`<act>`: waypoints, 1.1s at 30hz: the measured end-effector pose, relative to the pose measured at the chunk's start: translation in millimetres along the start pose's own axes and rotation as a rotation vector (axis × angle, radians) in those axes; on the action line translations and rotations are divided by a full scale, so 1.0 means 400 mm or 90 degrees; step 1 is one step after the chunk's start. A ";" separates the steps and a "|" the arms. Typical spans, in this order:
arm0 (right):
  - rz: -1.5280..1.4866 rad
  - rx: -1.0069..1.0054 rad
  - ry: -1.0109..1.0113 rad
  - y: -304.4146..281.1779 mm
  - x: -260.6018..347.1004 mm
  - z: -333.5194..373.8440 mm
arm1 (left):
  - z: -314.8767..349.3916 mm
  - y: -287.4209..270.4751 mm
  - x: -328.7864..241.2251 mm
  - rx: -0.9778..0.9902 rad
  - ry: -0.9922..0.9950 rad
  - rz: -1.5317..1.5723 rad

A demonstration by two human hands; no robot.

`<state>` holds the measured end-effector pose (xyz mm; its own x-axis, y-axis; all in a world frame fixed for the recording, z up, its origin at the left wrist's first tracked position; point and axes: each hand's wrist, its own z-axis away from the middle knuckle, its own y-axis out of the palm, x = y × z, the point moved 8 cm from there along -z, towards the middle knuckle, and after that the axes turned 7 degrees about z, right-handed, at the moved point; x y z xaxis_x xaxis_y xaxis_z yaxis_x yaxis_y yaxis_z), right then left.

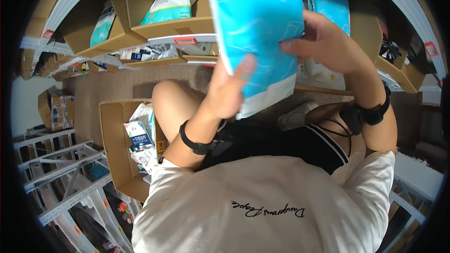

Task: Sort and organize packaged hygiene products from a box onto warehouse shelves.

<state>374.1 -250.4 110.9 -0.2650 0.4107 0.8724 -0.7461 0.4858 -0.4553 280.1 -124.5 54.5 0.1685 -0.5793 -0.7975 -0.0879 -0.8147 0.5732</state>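
I hold up a flat blue plastic packet (262, 23) with white line drawings and a whitish lower edge, in front of the shelf. My left hand (229, 86) is closed on its lower left edge, thumb across the front and fingers hidden behind. My right hand (330, 42) grips the right edge, with the thumb on the front face and the other fingers partly behind. Just beyond the right hand, a similar blue packet (330, 0) stands in a shelf bin.
Cardboard bins (164, 29) line the shelf ahead, one with a white and green bag (173, 0). A lower shelf holds small packs (150, 52). By my left knee stands an open carton (112, 145) of packets (140, 140). Metal racking (65, 173) is at the left.
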 end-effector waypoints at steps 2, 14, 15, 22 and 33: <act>-0.014 -0.013 -0.002 -0.044 -0.021 0.020 | -0.016 0.069 -0.017 0.050 0.094 -0.179; 0.296 -0.336 0.090 -0.343 -0.144 0.059 | -0.266 0.169 0.088 0.062 0.014 -1.145; 0.407 -0.351 0.063 -0.359 -0.138 0.042 | -0.288 0.159 0.091 0.027 0.025 -1.168; 0.625 -0.380 0.128 -0.376 -0.107 -0.099 | -0.314 0.113 0.118 0.125 -0.259 -1.177; 0.531 -0.302 0.049 -0.288 -0.118 -0.341 | -0.218 0.150 0.078 0.281 -0.158 -1.246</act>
<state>555.9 -220.3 98.1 -0.5451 0.8063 0.2298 -0.0069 0.2697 -0.9629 365.7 -189.1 80.6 0.2078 0.9591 -0.1922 -0.1837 -0.1547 -0.9707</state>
